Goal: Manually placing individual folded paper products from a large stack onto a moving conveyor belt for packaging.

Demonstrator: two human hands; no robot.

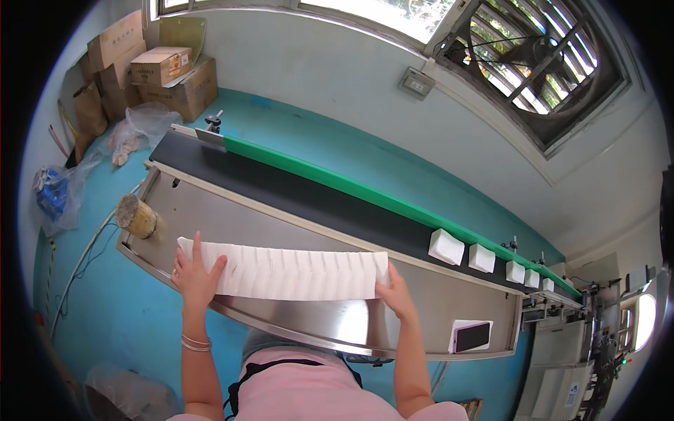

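A long row of white folded tissue stacks (302, 272) lies crosswise in front of me, over the near part of the steel table (281, 235). My left hand (198, 274) grips its left end, with the index finger stretched along the far side and the thumb on top. At the opposite end my right hand (398, 291) is pressed against the last stack, its fingers partly hidden behind it. Beyond the table runs a black conveyor belt (316, 216), where several white tissue stacks (446, 247) sit spaced apart toward the right.
A green guide rail (337, 191) borders the belt's far side. On the table, a brownish cylinder (137, 216) stands at the left and a phone (472, 338) lies on white paper at the right. Cardboard boxes (175, 84) are piled far left; machinery (562, 365) stands to the right.
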